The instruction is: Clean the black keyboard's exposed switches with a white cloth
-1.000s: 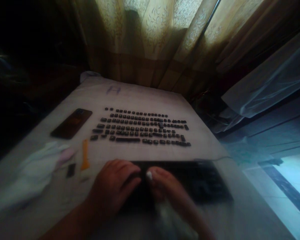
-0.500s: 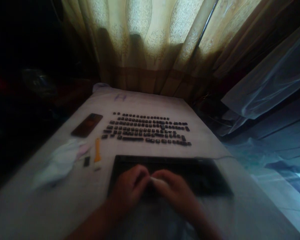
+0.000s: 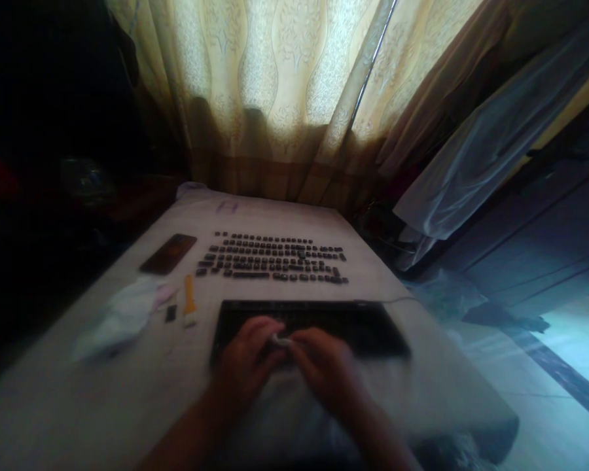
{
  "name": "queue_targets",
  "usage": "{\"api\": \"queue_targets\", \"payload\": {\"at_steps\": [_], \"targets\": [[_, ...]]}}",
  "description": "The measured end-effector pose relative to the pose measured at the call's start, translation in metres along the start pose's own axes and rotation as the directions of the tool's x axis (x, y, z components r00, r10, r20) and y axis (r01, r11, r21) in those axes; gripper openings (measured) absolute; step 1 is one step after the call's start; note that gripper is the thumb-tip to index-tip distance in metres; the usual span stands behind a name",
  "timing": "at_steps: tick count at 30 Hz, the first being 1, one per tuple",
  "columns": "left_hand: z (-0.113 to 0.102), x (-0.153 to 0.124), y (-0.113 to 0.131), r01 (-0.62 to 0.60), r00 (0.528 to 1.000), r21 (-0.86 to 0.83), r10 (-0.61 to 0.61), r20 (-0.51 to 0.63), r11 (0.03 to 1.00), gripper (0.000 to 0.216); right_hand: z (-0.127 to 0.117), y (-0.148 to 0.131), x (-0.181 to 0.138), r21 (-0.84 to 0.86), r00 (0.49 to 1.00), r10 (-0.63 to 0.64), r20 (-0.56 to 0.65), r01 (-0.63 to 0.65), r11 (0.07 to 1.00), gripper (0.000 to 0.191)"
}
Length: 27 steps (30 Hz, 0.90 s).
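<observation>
A small white piece [image 3: 281,341], too blurred to name, is pinched between my two hands. My left hand [image 3: 245,353] closes on its left end with the thumb below and fingers curled above. From the other side my right hand [image 3: 330,365] grips its right end with bent fingers. Both hands hover at the front edge of a black keyboard base [image 3: 368,327] and hide part of it. Loose black keycaps [image 3: 251,275] lie beyond the base in keyboard-like rows.
Left of the base lie a yellow-handled brush [image 3: 189,297], a small black piece [image 3: 171,313], and a crumpled whitish cloth [image 3: 120,317]. A dark phone [image 3: 169,254] rests farther back. A cable [image 3: 397,299] runs right from the base. Curtains [image 3: 260,78] hang behind the sheet-covered surface [image 3: 142,405].
The camera view has shifted, so the keyboard base and keycaps sit farther left. My hands have drawn slightly apart, and more of the white piece shows between them.
</observation>
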<state>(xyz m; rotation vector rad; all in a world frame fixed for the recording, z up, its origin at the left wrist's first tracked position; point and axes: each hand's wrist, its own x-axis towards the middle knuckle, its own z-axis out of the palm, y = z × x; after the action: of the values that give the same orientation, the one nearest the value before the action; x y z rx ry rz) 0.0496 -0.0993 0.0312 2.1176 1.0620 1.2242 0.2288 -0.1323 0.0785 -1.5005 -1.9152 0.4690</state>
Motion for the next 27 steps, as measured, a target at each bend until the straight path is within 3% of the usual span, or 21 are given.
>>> {"api": "queue_targets", "payload": {"at_steps": [3, 10, 13, 16, 19, 24, 27], "targets": [[0.002, 0.000, 0.001, -0.079, 0.996, 0.087, 0.076, 0.037, 0.993, 0.021, 0.000, 0.000, -0.001, 0.021, 0.999, -0.001, 0.043, 0.001, 1.000, 0.017], [-0.012, 0.008, -0.014, 0.036, 0.998, 0.227, -0.025, -0.054, 0.973, 0.023, -0.012, 0.027, 0.004, -0.070, 0.976, 0.174, 0.133, -0.166, 0.984, 0.030], [-0.024, 0.005, -0.026, 0.087, 0.994, 0.295, -0.065, -0.082, 0.952, 0.026, -0.018, 0.042, 0.004, 0.091, 0.959, 0.194, 0.208, -0.216, 0.972, 0.031], [-0.036, 0.000, -0.038, 0.139, 0.988, 0.361, -0.104, -0.117, 0.922, 0.029, -0.021, 0.056, 0.002, 0.331, 0.950, 0.193, 0.246, -0.269, 0.904, 0.026], [-0.041, -0.003, -0.044, 0.136, 0.990, 0.404, -0.105, -0.097, 0.904, 0.029, -0.019, 0.063, 0.003, 0.439, 0.950, 0.190, 0.248, -0.285, 0.852, 0.018], [-0.021, 0.003, -0.016, -0.039, 0.999, 0.405, 0.040, 0.006, 0.914, 0.049, -0.009, 0.057, 0.005, 0.503, 0.951, 0.184, 0.248, -0.289, 0.814, 0.039], [0.001, 0.010, 0.009, -0.006, 0.992, 0.160, -0.014, 0.124, 0.987, 0.053, -0.002, 0.050, 0.008, 0.528, 0.955, 0.188, 0.229, -0.284, 0.800, 0.048]]}}
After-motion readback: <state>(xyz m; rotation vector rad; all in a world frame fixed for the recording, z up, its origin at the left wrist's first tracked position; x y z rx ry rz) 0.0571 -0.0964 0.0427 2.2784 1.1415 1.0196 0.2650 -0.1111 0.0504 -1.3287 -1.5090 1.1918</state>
